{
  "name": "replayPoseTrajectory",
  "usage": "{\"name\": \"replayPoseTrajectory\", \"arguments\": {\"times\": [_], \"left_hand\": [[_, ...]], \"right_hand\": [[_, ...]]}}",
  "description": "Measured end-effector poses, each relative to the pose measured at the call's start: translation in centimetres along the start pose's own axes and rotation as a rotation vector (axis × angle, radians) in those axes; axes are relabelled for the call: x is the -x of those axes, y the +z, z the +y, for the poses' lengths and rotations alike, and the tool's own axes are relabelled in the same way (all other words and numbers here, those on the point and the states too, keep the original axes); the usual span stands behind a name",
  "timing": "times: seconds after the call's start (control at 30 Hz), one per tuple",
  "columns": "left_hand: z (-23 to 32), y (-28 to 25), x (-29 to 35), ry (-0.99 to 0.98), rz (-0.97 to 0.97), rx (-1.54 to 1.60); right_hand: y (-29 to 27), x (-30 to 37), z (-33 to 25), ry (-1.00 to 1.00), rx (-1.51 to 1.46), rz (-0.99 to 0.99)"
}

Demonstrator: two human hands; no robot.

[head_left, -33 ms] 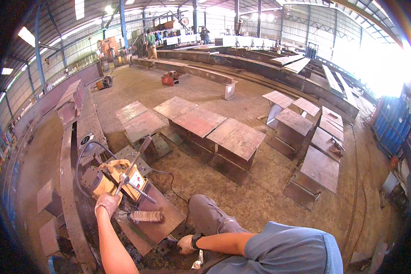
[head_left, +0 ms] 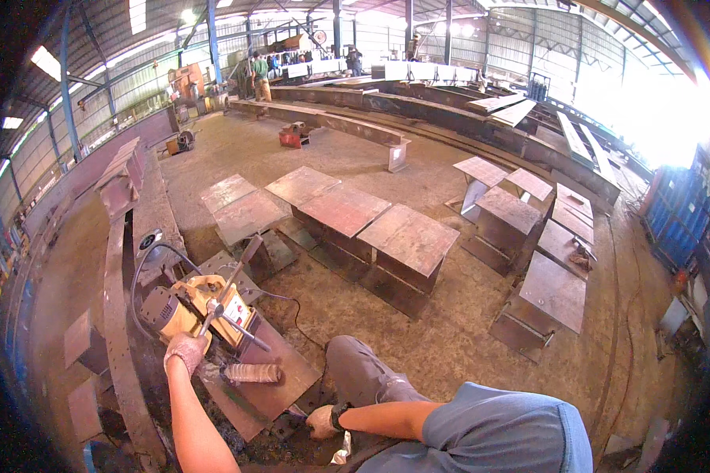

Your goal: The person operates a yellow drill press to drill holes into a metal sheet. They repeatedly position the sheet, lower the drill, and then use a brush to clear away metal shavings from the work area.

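Clasped in the knit-gloved left hand (head_left: 187, 351), with fingers wrapped round: the lower end of a lever (head_left: 237, 270) of dulled bare metal, straight bars spreading from a rounded hub (head_left: 215, 310). Mounted on the side of a yellow drilling machine (head_left: 209, 290), smooth-cased and chunky, with a slotted motor housing (head_left: 162, 307) at its left. Standing, as a whole, toward the far left edge of a steel plate (head_left: 292, 378), flat, brown and smeared, with straight sides and crisp corners. Lying nearer the middle of the same plate, just below the machine: a ribbed cylinder (head_left: 252, 373), dull buff, ringed like a coil.

Just off the plate's near edge: the right hand (head_left: 322, 422), also gloved, fingers curled, with a thin object (head_left: 297, 411) between fingertips and edge. Too small to identify, and impossible to tell whether gripped or merely touched. Close below, a crumpled, shiny pale scrap (head_left: 341, 452).

Looped from the machine's left side, a smooth black hose (head_left: 135, 284); trailing from its right, a thin dark cord (head_left: 298, 309). Beyond the plate, on a gritty, stained floor (head_left: 457, 347), short flat-topped steel sections (head_left: 409, 235), rectangular, matt, blotched reddish brown.
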State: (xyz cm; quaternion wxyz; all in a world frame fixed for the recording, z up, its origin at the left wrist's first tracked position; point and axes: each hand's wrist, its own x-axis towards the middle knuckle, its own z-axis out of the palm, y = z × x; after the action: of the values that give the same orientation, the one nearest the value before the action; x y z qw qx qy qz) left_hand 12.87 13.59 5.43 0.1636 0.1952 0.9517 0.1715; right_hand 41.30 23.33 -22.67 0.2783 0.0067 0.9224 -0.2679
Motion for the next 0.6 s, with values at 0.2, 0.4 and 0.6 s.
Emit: {"name": "replayPoseTrajectory", "arguments": {"times": [0.2,0.4,0.6], "left_hand": [[-0.9,-0.4,0.5,-0.01,0.027,-0.002],[0.2,0.0,0.5,0.044,0.031,-0.03],[-0.2,-0.1,1.1,0.015,0.01,0.08]], "right_hand": [[-1.0,-0.1,-1.2,-0.026,0.001,-0.086],[2.4,-2.5,1.9,-0.056,0.0,0.1],[2.1,-1.9,1.4,-0.068,-0.016,0.103]]}}
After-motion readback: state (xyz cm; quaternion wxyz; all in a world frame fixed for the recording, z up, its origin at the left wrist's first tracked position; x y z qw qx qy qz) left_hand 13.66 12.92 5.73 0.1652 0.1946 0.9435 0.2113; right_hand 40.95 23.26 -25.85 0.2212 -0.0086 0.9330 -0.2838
